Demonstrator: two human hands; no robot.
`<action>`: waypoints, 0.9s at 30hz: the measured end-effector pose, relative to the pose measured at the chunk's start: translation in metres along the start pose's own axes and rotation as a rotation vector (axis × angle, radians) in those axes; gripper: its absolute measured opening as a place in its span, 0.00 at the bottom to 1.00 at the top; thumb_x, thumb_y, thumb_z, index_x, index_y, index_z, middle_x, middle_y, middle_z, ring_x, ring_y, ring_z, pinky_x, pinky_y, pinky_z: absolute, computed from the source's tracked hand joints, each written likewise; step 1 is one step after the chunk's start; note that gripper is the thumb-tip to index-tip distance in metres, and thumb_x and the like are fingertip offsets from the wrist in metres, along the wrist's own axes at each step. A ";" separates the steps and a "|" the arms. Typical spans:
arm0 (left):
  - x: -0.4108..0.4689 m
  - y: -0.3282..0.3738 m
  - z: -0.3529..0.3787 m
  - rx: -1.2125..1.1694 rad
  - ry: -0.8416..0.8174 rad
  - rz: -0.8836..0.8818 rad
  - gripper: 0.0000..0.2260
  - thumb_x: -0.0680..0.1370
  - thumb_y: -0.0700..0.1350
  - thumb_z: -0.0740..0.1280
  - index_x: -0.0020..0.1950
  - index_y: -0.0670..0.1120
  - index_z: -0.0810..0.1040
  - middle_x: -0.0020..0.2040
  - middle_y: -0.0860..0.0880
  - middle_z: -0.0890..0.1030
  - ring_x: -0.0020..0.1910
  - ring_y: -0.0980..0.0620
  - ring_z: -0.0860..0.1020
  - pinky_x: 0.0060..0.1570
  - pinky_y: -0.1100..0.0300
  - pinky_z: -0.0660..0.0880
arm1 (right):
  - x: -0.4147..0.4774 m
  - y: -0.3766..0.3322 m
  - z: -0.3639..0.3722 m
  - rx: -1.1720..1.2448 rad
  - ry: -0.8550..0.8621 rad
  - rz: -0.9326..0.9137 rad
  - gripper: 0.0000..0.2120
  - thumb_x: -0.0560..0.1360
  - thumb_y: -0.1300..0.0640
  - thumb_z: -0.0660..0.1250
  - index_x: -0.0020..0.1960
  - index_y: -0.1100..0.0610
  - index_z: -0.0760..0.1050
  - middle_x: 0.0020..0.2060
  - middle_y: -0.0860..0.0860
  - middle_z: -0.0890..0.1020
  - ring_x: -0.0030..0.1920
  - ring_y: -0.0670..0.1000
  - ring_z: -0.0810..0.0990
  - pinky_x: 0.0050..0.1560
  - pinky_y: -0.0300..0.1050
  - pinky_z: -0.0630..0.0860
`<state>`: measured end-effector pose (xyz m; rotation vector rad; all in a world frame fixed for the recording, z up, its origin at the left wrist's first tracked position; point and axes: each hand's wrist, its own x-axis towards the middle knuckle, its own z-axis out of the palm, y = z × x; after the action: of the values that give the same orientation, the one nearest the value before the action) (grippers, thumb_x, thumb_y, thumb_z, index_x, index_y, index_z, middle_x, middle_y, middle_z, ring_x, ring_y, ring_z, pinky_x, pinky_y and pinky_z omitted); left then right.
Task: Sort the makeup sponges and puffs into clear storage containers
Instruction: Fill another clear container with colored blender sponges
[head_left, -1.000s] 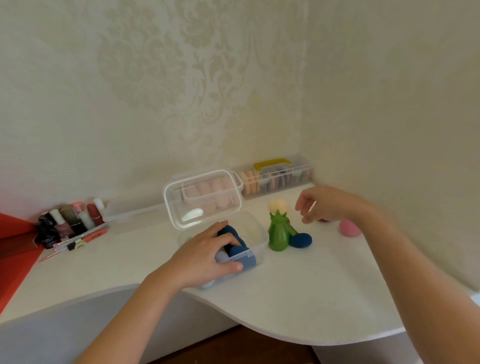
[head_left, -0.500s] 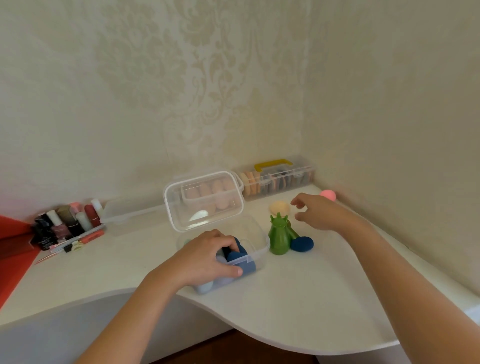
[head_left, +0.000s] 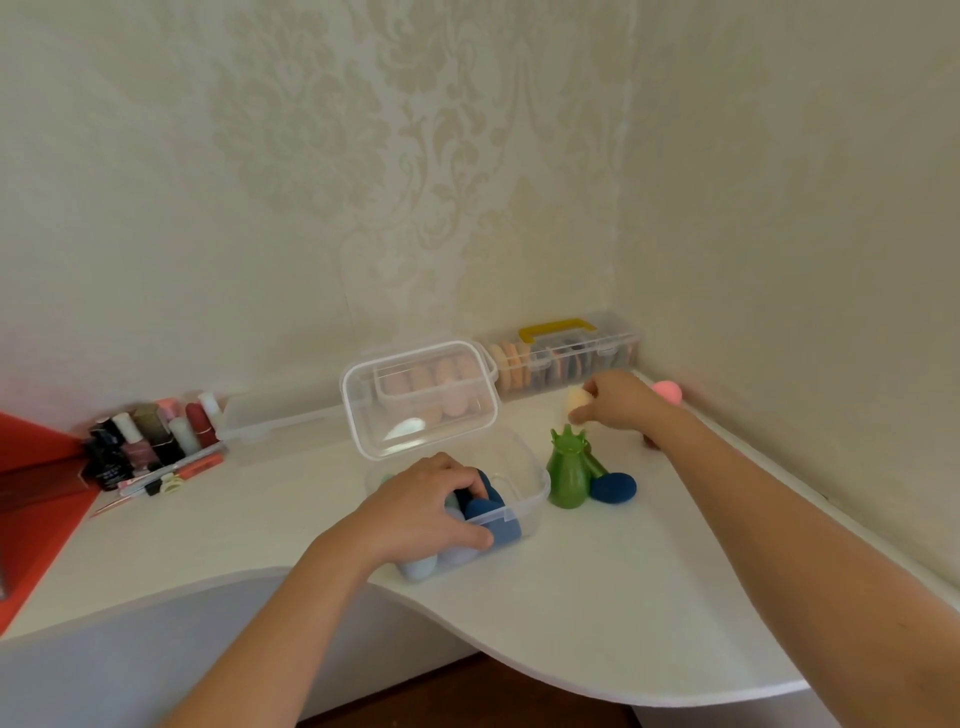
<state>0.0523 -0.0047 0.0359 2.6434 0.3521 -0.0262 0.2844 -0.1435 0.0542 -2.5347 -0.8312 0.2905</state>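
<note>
The left hand grips the near wall of the open clear container, thumb along the outside and fingers curled inside, down among the dark blue sponges that lie in it. A pale blue sponge shows through the container's near corner, below the wrist. The container's lid stands tilted up behind the hand.

The right hand reaches out farther back and pinches a cream sponge between thumb and fingertips, held just above the surface. Just beyond that hand, close to the wall corner, lies a pink sponge.

Between the two hands a green holder stands upright just beside the open container, and a loose dark blue sponge lies touching its right side.

Against the back wall a long clear container with a yellow handle is packed with upright puffs in peach and darker tones. Far to the left, a cluster of nail polish bottles stands by the wall
</note>
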 end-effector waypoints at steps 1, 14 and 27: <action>0.000 0.000 0.000 0.006 0.002 0.006 0.11 0.66 0.57 0.71 0.45 0.62 0.73 0.55 0.63 0.69 0.54 0.59 0.71 0.55 0.59 0.71 | -0.003 -0.004 -0.006 0.049 0.026 -0.018 0.12 0.71 0.54 0.72 0.45 0.57 0.69 0.38 0.50 0.72 0.38 0.49 0.72 0.32 0.39 0.63; -0.002 0.005 0.000 0.084 0.029 0.023 0.12 0.68 0.56 0.70 0.48 0.56 0.74 0.55 0.58 0.75 0.59 0.56 0.68 0.56 0.55 0.69 | -0.082 -0.104 0.009 -0.385 -0.089 -0.387 0.24 0.66 0.56 0.77 0.60 0.57 0.78 0.55 0.52 0.80 0.55 0.53 0.78 0.54 0.45 0.75; -0.005 0.006 -0.003 0.024 -0.071 0.012 0.18 0.70 0.53 0.70 0.59 0.55 0.76 0.56 0.54 0.73 0.54 0.55 0.70 0.55 0.59 0.71 | -0.076 -0.115 0.061 -0.589 0.000 -0.247 0.10 0.72 0.68 0.65 0.35 0.60 0.67 0.36 0.53 0.72 0.50 0.56 0.79 0.42 0.42 0.71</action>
<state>0.0488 -0.0100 0.0418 2.6601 0.3139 -0.1215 0.1452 -0.0852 0.0609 -2.9061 -1.3806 -0.0476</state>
